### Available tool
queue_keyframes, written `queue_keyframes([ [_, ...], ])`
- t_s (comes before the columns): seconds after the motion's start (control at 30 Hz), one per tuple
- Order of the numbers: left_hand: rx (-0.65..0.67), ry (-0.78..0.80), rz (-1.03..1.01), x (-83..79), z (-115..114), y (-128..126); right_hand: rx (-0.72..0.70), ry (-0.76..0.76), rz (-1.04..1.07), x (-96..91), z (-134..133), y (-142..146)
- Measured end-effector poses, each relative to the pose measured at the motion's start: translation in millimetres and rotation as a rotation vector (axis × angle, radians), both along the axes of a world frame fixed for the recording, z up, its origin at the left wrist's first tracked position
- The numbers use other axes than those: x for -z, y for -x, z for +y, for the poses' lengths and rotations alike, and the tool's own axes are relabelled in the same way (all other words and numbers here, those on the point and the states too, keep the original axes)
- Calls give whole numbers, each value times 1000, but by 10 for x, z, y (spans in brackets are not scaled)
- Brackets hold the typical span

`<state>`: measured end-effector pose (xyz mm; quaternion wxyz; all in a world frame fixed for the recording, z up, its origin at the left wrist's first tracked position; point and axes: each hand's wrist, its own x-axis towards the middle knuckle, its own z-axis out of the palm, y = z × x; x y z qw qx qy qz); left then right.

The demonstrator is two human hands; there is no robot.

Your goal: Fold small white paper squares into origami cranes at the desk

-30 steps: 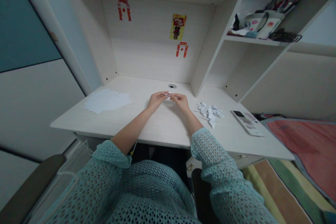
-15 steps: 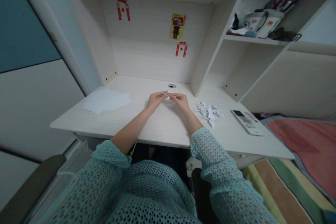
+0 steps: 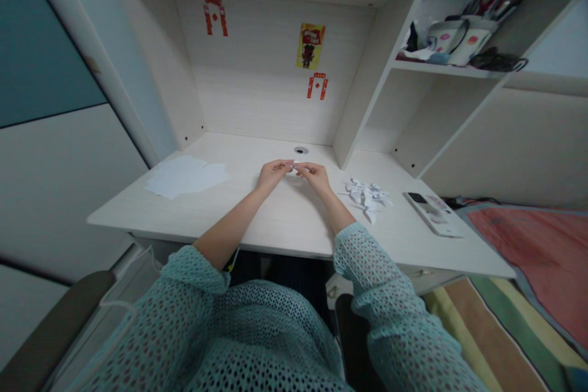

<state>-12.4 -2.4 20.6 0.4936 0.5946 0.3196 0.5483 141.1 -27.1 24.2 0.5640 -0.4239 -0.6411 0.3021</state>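
Both of my hands meet over the middle of the white desk (image 3: 285,223). My left hand (image 3: 272,174) and my right hand (image 3: 315,175) each pinch one end of a small white piece of paper (image 3: 294,165), held just above the desk top. The fingers of both hands are curled together on it. A heap of small folded white paper pieces (image 3: 367,195) lies to the right of my right hand. A loose stack of white paper sheets (image 3: 186,175) lies at the left of the desk.
A white phone or remote (image 3: 432,214) lies near the desk's right edge. A cable hole (image 3: 301,150) sits just behind my hands. The right shelf holds cups with scissors (image 3: 463,30). Red stickers (image 3: 312,48) mark the back panel. A striped bed cover (image 3: 528,275) lies at the right.
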Motion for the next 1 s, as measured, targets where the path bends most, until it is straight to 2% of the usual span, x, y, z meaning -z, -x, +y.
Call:
queue_keyframes([
  [0.33,-113,-20,36,-8,-61,-12,14,-25,-61,58,52,2],
  [0.53,-91,26,26,5,-30,-9,15,8,-51,83,87,-17],
  [0.8,-54,-26,45,95,62,22,-26,25,-31,58,54,-9],
  [1.0,-64,-9,23,68,53,31,-126,28,43,28,32,15],
])
